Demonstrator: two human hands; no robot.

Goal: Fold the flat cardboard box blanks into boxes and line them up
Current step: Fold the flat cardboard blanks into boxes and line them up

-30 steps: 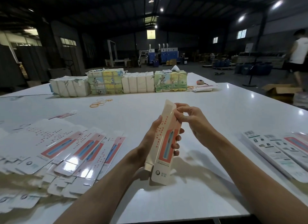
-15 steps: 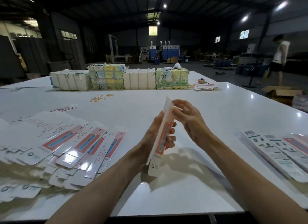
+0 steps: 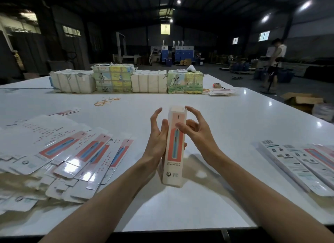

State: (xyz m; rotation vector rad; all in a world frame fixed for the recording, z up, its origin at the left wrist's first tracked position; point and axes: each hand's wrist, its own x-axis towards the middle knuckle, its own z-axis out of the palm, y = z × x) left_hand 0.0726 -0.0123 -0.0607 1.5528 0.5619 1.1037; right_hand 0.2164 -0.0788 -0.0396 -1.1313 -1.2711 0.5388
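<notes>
A long narrow box (image 3: pixel 174 148), white with a pink-red panel and a blue stripe, stands nearly upright above the white table (image 3: pixel 226 127), its printed face toward me. My left hand (image 3: pixel 158 136) grips its left side with the thumb on the front edge. My right hand (image 3: pixel 196 128) holds the right side, thumb on the front, forefinger curled to the open top end. A fanned heap of flat blanks (image 3: pixel 59 152) lies at the left. Folded boxes (image 3: pixel 300 166) lie side by side at the right edge.
Bundled stacks of packed blanks (image 3: pixel 126 79) line the far side of the table. Rubber bands (image 3: pixel 106 101) lie in front of them, and a few loose blanks (image 3: pixel 219 92) at the far right. A person (image 3: pixel 276 62) stands on the floor beyond, near a cardboard carton (image 3: pixel 303 100).
The blank has been squared from edge-on into a box with its printed face toward me. My right hand has shifted from the top corner to the right side and top end.
</notes>
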